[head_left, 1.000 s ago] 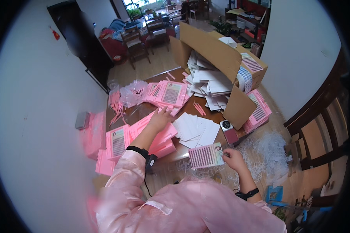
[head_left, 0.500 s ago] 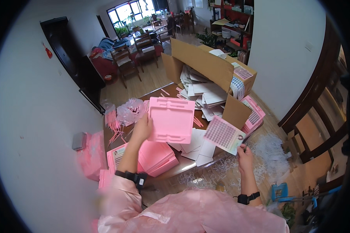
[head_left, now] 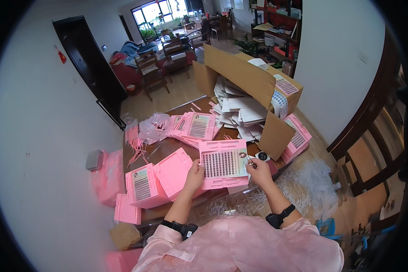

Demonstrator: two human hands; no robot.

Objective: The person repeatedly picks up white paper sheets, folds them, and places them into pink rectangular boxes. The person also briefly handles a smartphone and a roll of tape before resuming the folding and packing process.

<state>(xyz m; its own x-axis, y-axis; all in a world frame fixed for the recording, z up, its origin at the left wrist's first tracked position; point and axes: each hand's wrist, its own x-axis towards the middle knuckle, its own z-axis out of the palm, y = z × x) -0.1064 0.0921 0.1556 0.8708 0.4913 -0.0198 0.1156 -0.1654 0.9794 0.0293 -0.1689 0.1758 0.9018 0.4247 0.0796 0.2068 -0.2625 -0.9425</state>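
Note:
My left hand (head_left: 195, 176) grips the left edge of a pink plastic tray (head_left: 221, 183), held over the near edge of the table. Inside the tray lies an eyelash card (head_left: 219, 164) with rows of dark lash clusters and a small printed picture. My right hand (head_left: 259, 171) is closed at the card's right edge, fingertips pinched there. Left of my hands stand a stack of empty pink trays (head_left: 173, 171) and a stack topped by a filled tray (head_left: 143, 187). Beyond, more filled trays (head_left: 198, 126) lie piled on the table.
An open cardboard box (head_left: 240, 68) full of white cards (head_left: 242, 109) lies on the table's far right. Pink strips in a plastic bag (head_left: 154, 128) sit at the left. Clear shreds (head_left: 313, 186) cover the floor at right. A wall (head_left: 45, 149) runs along the left.
The card has moved left from my right hand's side into the pink tray. My left hand has lowered the tray toward me, and both hands are now together at it.

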